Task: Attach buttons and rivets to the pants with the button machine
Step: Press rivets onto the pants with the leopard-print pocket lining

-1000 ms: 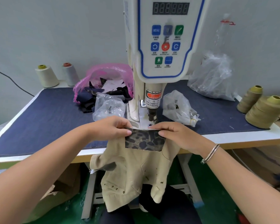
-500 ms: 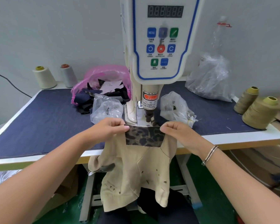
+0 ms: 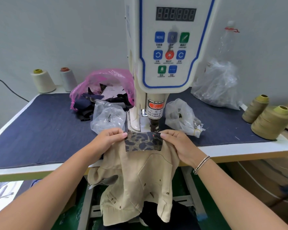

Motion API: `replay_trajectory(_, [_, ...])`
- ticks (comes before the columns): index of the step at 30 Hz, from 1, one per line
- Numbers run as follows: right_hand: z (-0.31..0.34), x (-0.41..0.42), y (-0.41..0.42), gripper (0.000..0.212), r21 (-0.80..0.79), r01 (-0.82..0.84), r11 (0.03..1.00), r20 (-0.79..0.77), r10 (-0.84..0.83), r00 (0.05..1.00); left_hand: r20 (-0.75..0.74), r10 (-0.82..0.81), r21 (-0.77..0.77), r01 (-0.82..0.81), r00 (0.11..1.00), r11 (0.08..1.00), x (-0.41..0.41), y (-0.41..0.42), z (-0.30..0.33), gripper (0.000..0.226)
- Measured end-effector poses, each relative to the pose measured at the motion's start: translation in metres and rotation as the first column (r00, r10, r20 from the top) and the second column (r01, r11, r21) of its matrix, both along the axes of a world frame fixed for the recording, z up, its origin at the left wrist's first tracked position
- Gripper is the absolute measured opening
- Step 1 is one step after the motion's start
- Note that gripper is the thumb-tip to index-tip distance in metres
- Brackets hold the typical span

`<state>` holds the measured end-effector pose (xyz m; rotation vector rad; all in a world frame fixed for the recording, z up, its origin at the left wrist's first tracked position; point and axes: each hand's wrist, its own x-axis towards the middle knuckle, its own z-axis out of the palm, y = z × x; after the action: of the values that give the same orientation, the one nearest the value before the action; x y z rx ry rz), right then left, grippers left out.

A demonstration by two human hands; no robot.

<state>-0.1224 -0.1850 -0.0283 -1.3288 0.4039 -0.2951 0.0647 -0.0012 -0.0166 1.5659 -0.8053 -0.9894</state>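
From the head view, we held the beige pants (image 3: pixel 140 180) at the bench's (image 3: pixel 40 130) front edge, most of the garment hanging down over that edge. Our left hand (image 3: pixel 106 140) pinched the left end of the leopard-print waistband lining (image 3: pixel 143 141), and our right hand (image 3: pixel 178 145) pinched its right end, the strip stretched flat between them. The strip's top edge lay just under the punch of the button machine (image 3: pixel 166 63), and a small red light dot sat on the print near our right thumb. Two clear plastic bags (image 3: pixel 108 117) flanked the machine's base, one on each side. A pink bag of fabric scraps (image 3: pixel 105 85) lay behind the left one. Thread cones (image 3: pixel 271 122) stood at the bench's right edge, and two more at the back left corner.
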Motion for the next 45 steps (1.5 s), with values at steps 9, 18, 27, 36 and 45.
replay_trajectory(9, [-0.012, 0.001, 0.004, 0.017, 0.066, 0.092, 0.994, 0.151, -0.101, 0.983, -0.117, 0.040, -0.044, -0.045, 0.992, 0.998, -0.001, -0.002, -0.008, 0.017])
replay_trajectory(18, [-0.016, 0.006, 0.008, 0.016, -0.037, 0.155, 0.987, 0.139, -0.148, 0.979, -0.132, 0.088, -0.062, -0.096, 0.987, 0.993, -0.001, -0.003, -0.010, 0.017])
replay_trajectory(27, [-0.017, 0.009, 0.012, 0.009, -0.167, 0.229, 0.959, 0.100, -0.215, 0.972, -0.119, 0.087, -0.085, -0.097, 0.989, 0.992, 0.001, -0.003, -0.013, 0.017])
replay_trajectory(36, [-0.015, -0.002, 0.015, 0.012, -0.136, 0.171, 0.976, 0.144, -0.151, 0.978, -0.051, 0.059, -0.129, -0.066, 0.997, 0.990, -0.002, -0.001, -0.019, 0.019])
replay_trajectory(45, [0.007, -0.029, 0.005, 0.013, -0.507, 0.287, 0.813, 0.107, -0.271, 0.957, 0.096, 0.016, -0.111, -0.005, 0.995, 0.994, -0.004, 0.001, -0.018, 0.022])
